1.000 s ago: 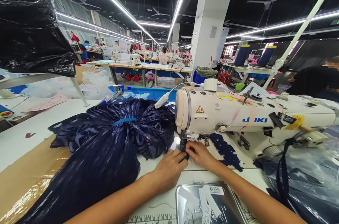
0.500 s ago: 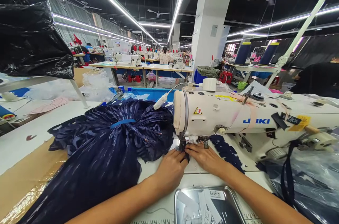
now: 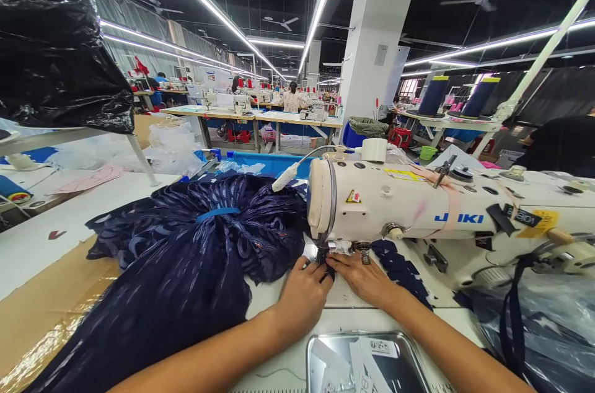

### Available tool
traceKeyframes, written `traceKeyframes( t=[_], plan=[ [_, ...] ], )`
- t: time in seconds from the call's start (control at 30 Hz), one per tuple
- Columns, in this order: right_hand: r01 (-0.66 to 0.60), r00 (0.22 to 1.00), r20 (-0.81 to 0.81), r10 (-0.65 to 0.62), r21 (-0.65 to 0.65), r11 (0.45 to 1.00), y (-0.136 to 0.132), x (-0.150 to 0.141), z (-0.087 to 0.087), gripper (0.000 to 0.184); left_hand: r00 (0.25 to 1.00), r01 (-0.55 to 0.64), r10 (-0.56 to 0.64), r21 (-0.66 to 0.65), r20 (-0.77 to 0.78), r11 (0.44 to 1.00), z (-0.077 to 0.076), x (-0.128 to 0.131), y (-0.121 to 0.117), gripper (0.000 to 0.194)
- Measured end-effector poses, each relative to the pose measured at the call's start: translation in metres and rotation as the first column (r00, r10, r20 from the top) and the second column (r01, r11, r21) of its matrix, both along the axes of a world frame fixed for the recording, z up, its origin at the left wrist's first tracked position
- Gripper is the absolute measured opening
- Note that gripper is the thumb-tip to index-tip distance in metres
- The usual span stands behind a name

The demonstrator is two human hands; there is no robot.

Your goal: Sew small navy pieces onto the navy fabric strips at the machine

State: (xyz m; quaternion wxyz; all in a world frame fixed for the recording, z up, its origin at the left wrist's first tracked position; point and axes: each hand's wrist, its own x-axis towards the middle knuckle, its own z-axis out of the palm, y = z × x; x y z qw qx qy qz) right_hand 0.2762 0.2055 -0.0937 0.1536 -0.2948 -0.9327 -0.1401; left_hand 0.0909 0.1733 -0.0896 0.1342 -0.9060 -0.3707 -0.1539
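A white sewing machine (image 3: pixel 372 194) stands in front of me, its needle end over a small piece of dark navy fabric (image 3: pixel 330 271). My left hand (image 3: pixel 305 294) has its fingers curled onto this fabric, just left of the presser foot. From the other side, my right hand (image 3: pixel 360 278) pinches the fabric's edge with its fingertips close under the needle area. The fingertips and most of the piece are partly hidden. To the left lies a large gathered bundle of navy patterned fabric (image 3: pixel 195 281), tied with a blue band (image 3: pixel 217 214).
A metal tray (image 3: pixel 367 338) holding labels sits at the table's front. Navy fabric pieces (image 3: pixel 400 269) lie right of my hands, beside a clear plastic bag (image 3: pixel 558 318). Cardboard (image 3: pixel 51 312) lies at left, below a black plastic bag (image 3: pixel 60 58). Thread cones (image 3: pixel 430 97) stand behind.
The view has shifted slightly. My left hand's fingers have lifted and bent a little more beside the presser foot. My right hand stays in nearly the same place.
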Motion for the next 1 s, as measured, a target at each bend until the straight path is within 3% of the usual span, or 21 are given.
traceKeyframes(
  t=[0.23, 0.47, 0.67, 0.8, 1.0],
  plan=[
    [0.064, 0.998, 0.017, -0.067, 0.107, 0.992, -0.004, -0.004, 0.004, 0.046, 1.000, -0.020, 0.020, 0.008, 0.003, 1.000, 0.001, 0.003, 0.004, 0.013],
    [0.145, 0.989, 0.024, -0.147, 0.069, 0.987, -0.005, -0.008, 0.006, 0.041, 0.999, -0.046, 0.046, 0.020, 0.016, 0.999, 0.000, 0.005, 0.006, 0.016],
    [0.195, 0.980, -0.039, -0.196, -0.029, 0.980, -0.002, -0.009, 0.001, 0.031, 0.994, 0.037, -0.021, -0.153, 0.106, 0.988, 0.007, -0.008, 0.002, 0.025],
    [0.136, 0.980, -0.139, -0.139, -0.035, 0.990, -0.007, -0.012, -0.001, 0.023, 0.985, 0.074, -0.028, -0.275, 0.169, 0.959, 0.015, -0.026, 0.011, 0.028],
    [0.082, 0.973, -0.212, -0.094, -0.066, 0.994, -0.015, -0.020, 0.001, 0.024, 0.985, 0.029, 0.024, -0.296, 0.172, 0.955, 0.024, -0.032, 0.020, 0.033]
  ],
)
